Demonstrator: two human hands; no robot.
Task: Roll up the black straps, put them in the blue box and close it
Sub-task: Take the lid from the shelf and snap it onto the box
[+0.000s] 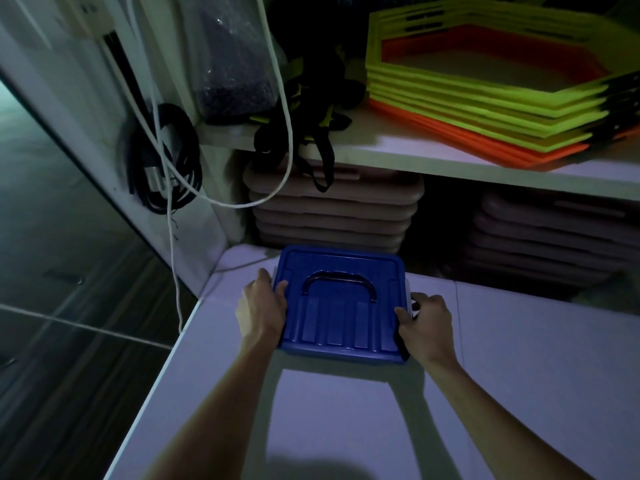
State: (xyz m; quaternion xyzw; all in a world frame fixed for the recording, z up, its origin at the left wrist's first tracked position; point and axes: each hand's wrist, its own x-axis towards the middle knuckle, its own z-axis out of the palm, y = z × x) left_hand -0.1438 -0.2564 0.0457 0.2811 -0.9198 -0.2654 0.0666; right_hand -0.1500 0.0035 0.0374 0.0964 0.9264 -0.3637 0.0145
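box [341, 306] lidded on surface [519, 375] | left hand [262, 311] clasps 9 o'clock edge, right hand [427, 327] 3 o'clock | stiff, smooth plastic, likely light; press lid rims

blue box [341, 306] contents: hidden under lid | hexagon frames [485, 88]: cropped right

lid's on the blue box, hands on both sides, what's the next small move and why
Probably press down to snap it shut: the left hand and right hand grip opposite edges of the blue box, lid already on top.
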